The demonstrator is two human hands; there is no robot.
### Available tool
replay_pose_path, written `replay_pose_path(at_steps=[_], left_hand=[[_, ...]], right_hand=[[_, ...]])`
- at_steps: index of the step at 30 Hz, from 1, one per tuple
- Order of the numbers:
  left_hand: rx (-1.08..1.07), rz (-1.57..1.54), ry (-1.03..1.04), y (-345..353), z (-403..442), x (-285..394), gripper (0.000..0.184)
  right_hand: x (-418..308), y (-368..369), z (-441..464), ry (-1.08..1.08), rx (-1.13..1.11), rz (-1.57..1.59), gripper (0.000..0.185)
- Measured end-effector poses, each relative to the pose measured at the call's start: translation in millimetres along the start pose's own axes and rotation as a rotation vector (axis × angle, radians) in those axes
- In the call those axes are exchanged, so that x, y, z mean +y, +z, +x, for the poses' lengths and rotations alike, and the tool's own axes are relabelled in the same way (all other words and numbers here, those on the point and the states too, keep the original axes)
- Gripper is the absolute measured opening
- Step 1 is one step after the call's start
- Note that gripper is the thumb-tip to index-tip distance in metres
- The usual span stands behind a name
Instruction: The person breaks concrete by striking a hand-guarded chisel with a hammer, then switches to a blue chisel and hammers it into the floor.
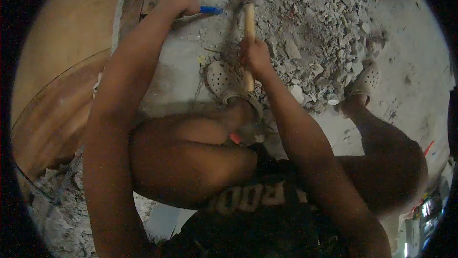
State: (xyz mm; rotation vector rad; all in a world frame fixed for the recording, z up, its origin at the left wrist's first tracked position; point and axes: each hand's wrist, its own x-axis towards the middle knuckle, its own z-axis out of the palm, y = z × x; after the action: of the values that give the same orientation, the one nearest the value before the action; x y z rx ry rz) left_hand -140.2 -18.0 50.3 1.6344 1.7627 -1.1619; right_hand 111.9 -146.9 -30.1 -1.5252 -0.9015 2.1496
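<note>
At the upper left, my left hand is closed round a blue tool, whose end points right over the grey floor. My right hand grips the light wooden handle of a hammer at the upper middle. The dark hammer head lies at the top end of the handle, by the edge of the broken rubble. A gap separates the blue tool's end from the hammer head. The blue tool's far end inside my left hand is hidden.
Perforated clogs are on both feet, the left clog below the hammer and the right clog beside the rubble. A curved wooden panel stands at the left. More debris lies at the lower left. Assorted items are at the lower right.
</note>
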Motion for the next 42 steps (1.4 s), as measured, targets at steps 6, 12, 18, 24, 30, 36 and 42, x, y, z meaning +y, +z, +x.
replay_pose_path(at_steps=[6, 12, 18, 24, 30, 36, 42], left_hand=[[0.015, -0.077, -0.068, 7, 7, -1, 0.029], [0.027, -0.017, -0.06, 13, 18, -5, 0.032], [0.018, -0.082, -0.105, 8, 10, -2, 0.037], [0.015, -0.092, -0.127, 2, 4, 2, 0.033], [0.01, -0.026, -0.078, -7, -7, 8, 0.033], [-0.005, -0.044, -0.077, 34, 55, -19, 0.034], [-0.02, -0.001, -0.063, 1, 5, 3, 0.032]], right_hand=[[-108, -35, -18, -0.492, 0.407, 0.649, 0.04], [-6, 25, 14, -0.493, 0.611, 0.027, 0.042], [-23, 5, -20, 0.106, -0.007, 0.247, 0.04], [-98, -53, -13, -0.476, 0.565, 0.329, 0.039], [-1, 29, 28, -0.411, 1.016, -0.277, 0.045], [-8, 2, -14, 0.167, -0.076, 0.054, 0.041], [-88, -27, -26, -0.379, 0.445, 0.407, 0.035]])
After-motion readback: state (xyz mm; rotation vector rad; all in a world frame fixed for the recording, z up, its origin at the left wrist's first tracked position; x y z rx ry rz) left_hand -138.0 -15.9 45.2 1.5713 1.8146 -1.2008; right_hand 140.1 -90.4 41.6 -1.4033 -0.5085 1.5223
